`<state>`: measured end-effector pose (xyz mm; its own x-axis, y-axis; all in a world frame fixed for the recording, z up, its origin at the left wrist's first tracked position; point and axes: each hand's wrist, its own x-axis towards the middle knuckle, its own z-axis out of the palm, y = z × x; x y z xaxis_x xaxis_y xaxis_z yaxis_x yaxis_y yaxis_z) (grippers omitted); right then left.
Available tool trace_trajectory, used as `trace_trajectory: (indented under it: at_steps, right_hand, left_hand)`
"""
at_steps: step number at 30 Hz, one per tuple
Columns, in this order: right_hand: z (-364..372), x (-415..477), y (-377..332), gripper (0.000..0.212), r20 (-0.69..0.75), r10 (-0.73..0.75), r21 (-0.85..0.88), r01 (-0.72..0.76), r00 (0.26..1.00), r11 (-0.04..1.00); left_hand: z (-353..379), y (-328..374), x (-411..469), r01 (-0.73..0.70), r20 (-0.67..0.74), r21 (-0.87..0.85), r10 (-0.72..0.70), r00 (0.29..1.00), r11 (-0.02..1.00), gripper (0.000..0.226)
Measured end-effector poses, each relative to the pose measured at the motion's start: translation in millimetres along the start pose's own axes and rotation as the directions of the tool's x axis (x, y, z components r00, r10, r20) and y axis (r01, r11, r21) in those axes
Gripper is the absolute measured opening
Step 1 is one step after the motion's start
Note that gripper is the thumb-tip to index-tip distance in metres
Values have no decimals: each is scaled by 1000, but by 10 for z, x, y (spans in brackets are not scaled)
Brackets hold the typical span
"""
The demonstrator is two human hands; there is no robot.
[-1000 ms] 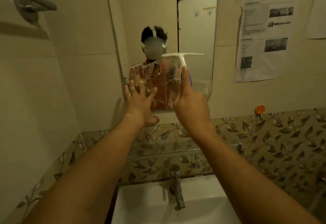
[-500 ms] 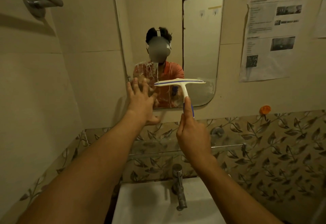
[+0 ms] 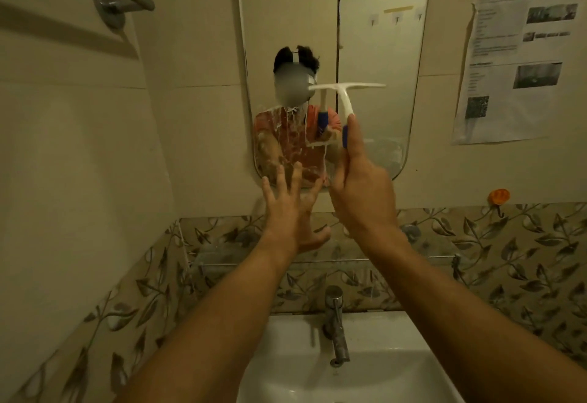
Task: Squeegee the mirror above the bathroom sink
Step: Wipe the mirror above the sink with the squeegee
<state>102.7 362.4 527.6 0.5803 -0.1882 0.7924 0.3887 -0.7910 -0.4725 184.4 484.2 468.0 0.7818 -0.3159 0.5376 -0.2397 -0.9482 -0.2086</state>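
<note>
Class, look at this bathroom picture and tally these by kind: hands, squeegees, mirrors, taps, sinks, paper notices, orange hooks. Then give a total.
Hands: 2, the left hand and the right hand
squeegee: 1
mirror: 1
tap: 1
sink: 1
paper notice: 1
orange hook: 1
Total: 8

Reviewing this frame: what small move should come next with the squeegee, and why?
Probably shift the squeegee left and draw it down: the right hand holds its blade level halfway up the mirror, while soapy streaks cover its lower left.
</note>
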Motion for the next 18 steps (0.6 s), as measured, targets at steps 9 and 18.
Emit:
trace_trajectory:
  at_steps: [9, 18]
  right_hand:
    - [265, 560, -370, 67, -9, -98, 0, 98, 995, 995]
    - [452, 569, -288, 72, 66, -64, -93, 70, 996, 993]
  left_hand:
    - [254, 113, 70, 81, 56, -79, -76, 995, 994, 112]
    - [511, 81, 138, 74, 34, -88, -71, 997, 993, 118]
